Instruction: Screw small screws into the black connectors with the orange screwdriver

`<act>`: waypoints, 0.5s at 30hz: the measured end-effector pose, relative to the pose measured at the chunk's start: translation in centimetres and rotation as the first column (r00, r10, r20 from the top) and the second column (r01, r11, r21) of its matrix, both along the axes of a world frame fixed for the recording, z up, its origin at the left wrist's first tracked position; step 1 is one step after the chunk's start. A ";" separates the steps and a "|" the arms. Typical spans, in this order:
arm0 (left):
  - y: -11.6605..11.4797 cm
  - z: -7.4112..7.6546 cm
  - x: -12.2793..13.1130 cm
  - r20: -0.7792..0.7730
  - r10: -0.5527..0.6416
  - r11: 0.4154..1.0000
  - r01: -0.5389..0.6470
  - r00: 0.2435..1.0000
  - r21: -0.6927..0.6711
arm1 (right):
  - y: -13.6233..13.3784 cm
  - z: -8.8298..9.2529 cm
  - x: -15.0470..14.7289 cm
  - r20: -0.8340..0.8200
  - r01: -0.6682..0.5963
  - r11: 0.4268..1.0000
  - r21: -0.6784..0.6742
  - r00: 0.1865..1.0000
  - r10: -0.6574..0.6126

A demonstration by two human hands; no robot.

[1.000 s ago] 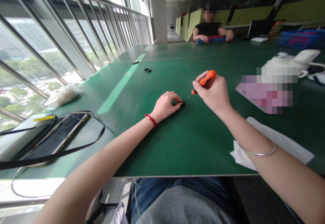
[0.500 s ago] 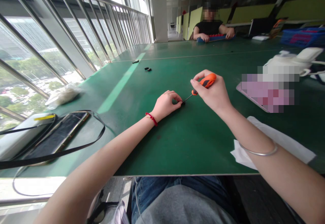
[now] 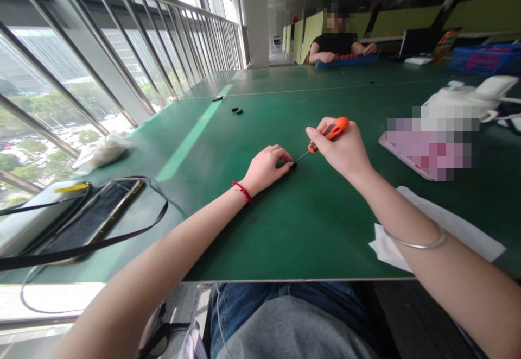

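Observation:
My right hand (image 3: 345, 150) is closed around the orange and black handle of a screwdriver (image 3: 336, 128). Its thin shaft slants down to the left, and the tip meets a small black part (image 3: 294, 164) on the green table (image 3: 252, 250). With thumb and fingertips, my left hand (image 3: 268, 169) pinches that part against the tabletop. The fingers hide much of the part, so I cannot make out its exact kind. Farther off, more small black pieces (image 3: 236, 111) lie on the table, with another black piece (image 3: 217, 99) behind them.
A phone (image 3: 93, 218) with a black strap lies at left, near a plastic bag (image 3: 103, 152). At right are a pink case (image 3: 427, 152), white paper (image 3: 459, 228) and a white jug-like item (image 3: 459, 101). Across the table, a person handles a blue tray (image 3: 345, 62).
My right hand and the screwdriver handle have shifted very slightly, with the fingers regripping. My left hand stays nearly still. The person opposite has tilted the blue tray and moved their hands.

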State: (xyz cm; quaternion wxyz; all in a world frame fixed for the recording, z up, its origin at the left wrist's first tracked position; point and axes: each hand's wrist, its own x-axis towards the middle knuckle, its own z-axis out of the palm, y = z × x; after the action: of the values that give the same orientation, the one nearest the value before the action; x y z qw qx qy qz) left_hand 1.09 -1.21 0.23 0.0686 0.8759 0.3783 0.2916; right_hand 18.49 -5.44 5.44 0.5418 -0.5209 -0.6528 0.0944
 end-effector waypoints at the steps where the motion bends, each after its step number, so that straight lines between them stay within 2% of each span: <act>1: 0.0 0.0 0.0 -0.006 0.006 1.000 -0.006 1.000 0.001 | 0.0 0.0 0.0 -0.001 -0.002 1.000 -0.005 1.000 0.002; 9: -0.1 0.0 0.0 -0.048 0.026 1.000 -0.025 0.999 0.012 | 0.0 0.0 0.0 0.001 -0.001 1.000 -0.007 1.000 0.001; 15: -0.2 0.0 -0.1 -0.028 0.021 1.000 -0.020 0.999 0.022 | 0.1 -0.4 -0.1 -0.010 -0.013 0.994 0.107 1.000 0.014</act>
State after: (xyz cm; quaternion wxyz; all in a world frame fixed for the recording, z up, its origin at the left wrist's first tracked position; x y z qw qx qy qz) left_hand 1.02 -1.40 0.26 0.0510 0.8765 0.3852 0.2841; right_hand 18.43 -5.36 5.09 0.5717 -0.4861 -0.6577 0.0656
